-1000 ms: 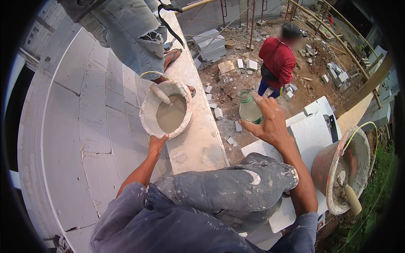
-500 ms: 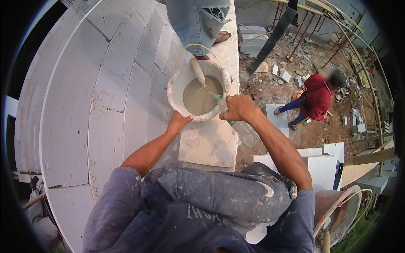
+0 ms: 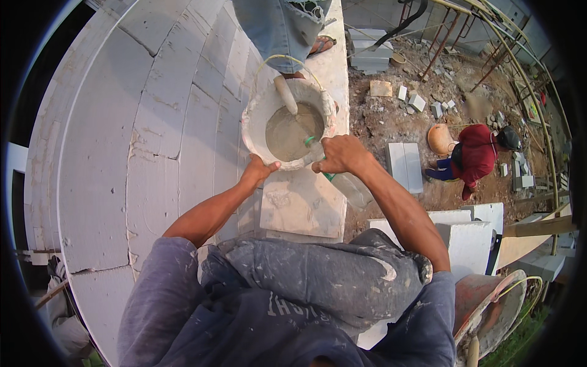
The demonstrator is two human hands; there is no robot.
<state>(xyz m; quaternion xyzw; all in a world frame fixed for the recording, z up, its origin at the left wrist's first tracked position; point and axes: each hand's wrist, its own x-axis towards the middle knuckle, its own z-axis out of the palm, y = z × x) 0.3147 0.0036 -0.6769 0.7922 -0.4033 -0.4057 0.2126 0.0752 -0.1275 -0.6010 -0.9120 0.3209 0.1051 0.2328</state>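
Observation:
A mortar-crusted bucket (image 3: pixel 249 125) stands on the pale plank (image 3: pixel 299 211) in front of me, its thin handle raised. Grey, watery mix (image 3: pixel 286 129) lies inside, and a tool with a thick, pale handle (image 3: pixel 285 95) leans into it; its lower end is hidden. My left hand (image 3: pixel 259 172) grips the near left rim, thumb on top. In my right hand (image 3: pixel 346 154) is a clear plastic bottle (image 3: pixel 352 191) with green at its neck, tilted over the near right rim so that the neck points into the bucket. Whether liquid flows out cannot be made out.
A light block wall (image 3: pixel 156 122) runs along the left. Beyond the bucket stands a person in torn jeans (image 3: pixel 269 30). Down on the rubble ground at right, another person in red (image 3: pixel 477 150) bends forward. White blocks (image 3: pixel 468 241) and a second bucket (image 3: pixel 483 303) are near my right side.
The person in red has moved right and bent over, uncovering a round orange-tan container. The dark strip at upper right has swung up and away. My hands keep their holds.

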